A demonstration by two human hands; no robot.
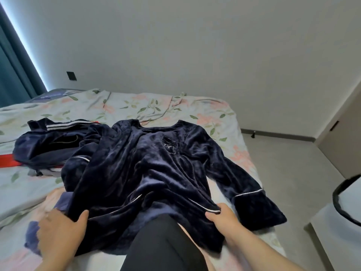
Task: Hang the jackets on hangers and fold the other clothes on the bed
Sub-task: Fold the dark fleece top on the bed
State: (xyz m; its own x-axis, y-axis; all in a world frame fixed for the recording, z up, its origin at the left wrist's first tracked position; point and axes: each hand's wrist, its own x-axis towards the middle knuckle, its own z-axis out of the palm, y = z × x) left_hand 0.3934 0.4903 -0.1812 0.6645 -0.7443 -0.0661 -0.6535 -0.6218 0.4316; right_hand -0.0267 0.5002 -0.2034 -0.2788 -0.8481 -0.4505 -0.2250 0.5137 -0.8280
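Hem of navy top (156,163) in right hand (222,215), near bed (214,114) edge

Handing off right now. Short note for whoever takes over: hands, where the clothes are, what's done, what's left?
The left hand grips the near hem of the navy velvet top.
The right hand pinches the same hem at its white piping.
The top lies spread on the floral bed, one sleeve flat, the other bunched.
A heap of dark clothes sits unfolded beyond the left hand.
Done: nothing folded or hung in view.
Left: fold the top, then sort the heap.
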